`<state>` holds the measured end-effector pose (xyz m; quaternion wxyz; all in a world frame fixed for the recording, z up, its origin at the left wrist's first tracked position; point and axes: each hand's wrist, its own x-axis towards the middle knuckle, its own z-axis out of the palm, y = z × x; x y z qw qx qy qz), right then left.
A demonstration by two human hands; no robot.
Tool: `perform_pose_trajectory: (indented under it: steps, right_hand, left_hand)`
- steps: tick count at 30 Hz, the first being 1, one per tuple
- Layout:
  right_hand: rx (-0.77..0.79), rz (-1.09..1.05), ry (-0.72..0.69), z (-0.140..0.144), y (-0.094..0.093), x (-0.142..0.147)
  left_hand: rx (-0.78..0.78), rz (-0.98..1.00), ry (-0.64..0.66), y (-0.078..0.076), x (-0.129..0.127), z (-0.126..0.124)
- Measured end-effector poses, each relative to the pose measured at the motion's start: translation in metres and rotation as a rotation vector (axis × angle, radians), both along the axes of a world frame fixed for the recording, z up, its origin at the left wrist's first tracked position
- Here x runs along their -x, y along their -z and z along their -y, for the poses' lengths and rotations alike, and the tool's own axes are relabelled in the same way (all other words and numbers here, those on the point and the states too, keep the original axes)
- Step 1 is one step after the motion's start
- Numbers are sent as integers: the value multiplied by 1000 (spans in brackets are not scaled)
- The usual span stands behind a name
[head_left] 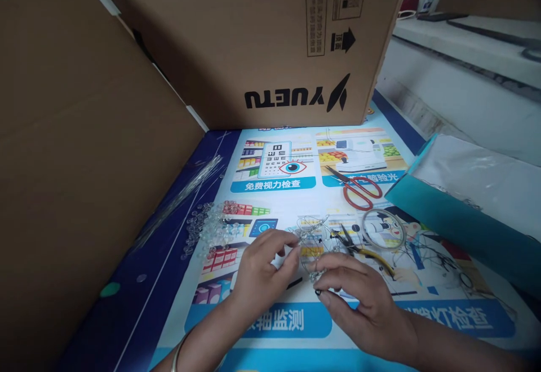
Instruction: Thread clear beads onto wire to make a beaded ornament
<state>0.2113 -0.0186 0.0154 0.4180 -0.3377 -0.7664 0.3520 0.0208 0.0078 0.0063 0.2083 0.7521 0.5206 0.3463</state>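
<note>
Between my hands is a thin wire strung with small clear beads, its loops partly hidden by my fingers. My left hand pinches it from the left with thumb and forefinger. On the other side, my right hand is closed at the fingertips on the lower end of the beaded wire. A small dark piece shows at the right thumb's tip; its kind cannot be made out. Just beyond the fingers lies a tangle of fine wire. Pliers with yellow handles lie past my right hand, jaws pointing away.
Loose clear beads spread left of my hands, near a bundle of straight wires. Red-handled scissors and a wire coil lie beyond. A teal box stands right; cardboard panels rise behind and left.
</note>
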Motion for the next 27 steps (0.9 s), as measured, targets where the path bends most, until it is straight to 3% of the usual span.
perform_pose_trajectory:
  steps: [6,17,27]
  right_hand:
    - [-4,-12,27,0,1,0]
    - [1,-39,28,-1,-1,2]
    - [36,-63,8,-2,0,2]
  left_hand:
    - [-42,0,13,0,-1,0]
    - [-448,-131,171,24,5,-4]
    - [-487,-193,225,27,6,-2]
